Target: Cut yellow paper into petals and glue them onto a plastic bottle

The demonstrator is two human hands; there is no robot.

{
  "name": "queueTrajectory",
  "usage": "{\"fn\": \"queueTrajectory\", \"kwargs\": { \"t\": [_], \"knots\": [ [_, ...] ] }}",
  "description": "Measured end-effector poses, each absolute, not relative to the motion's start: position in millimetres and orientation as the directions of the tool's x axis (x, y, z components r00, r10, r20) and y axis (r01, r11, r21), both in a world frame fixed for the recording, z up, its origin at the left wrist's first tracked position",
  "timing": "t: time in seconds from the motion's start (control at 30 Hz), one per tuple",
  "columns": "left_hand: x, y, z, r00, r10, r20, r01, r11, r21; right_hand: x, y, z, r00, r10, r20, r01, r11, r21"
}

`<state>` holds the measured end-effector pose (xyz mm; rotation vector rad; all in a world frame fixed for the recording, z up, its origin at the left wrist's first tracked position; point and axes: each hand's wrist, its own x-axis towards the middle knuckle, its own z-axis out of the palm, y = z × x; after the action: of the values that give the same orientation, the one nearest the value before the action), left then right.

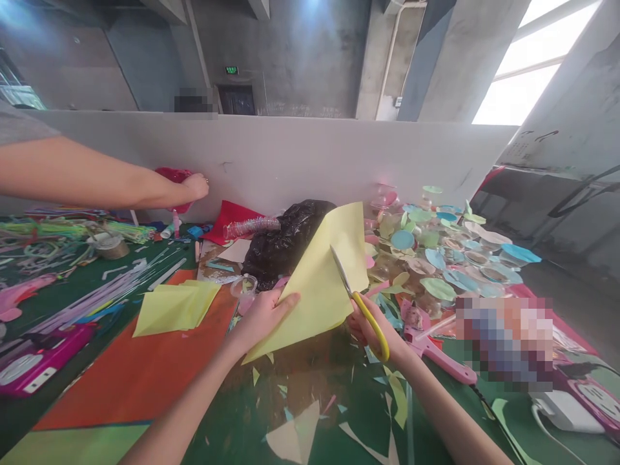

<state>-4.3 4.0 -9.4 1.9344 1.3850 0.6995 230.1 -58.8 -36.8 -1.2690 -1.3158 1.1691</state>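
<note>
A sheet of yellow paper (pixel 320 278) is raised over the table, its left edge pinched by my left hand (pixel 266 316) with the thumb on top. My right hand (pixel 371 326) grips yellow-handled scissors (pixel 371 323). One scissor blade lies across the front of the sheet near its right side, pointing up and left; the other blade is hidden, apparently behind the paper. A stack of yellow paper pieces (pixel 174 307) rests on an orange sheet (pixel 140 361) to the left. Paper scraps (pixel 300 433) are scattered on the green table below my hands.
A black plastic bag (pixel 290 239) sits behind the sheet. Plastic cups with coloured paper discs (pixel 436 245) crowd the right. A pink glue gun (pixel 440 358) and power strip (pixel 591 394) lie at right. Another person's arm (pixel 97 171) reaches in from the left toward a red item.
</note>
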Motion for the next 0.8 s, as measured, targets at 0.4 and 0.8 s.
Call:
{"fn": "queueTrajectory", "kwargs": {
  "t": [0.4,0.8],
  "knots": [
    [-3,3,-14,0.348,0.937,-0.009,0.602,-0.216,0.769,232,-58,-41,-0.046,0.998,0.053,0.163,0.06,-0.985],
    [3,-4,-11,0.365,0.924,0.119,0.481,-0.296,0.825,234,-65,-27,0.012,0.992,0.122,0.301,0.112,-0.947]
  ]
}}
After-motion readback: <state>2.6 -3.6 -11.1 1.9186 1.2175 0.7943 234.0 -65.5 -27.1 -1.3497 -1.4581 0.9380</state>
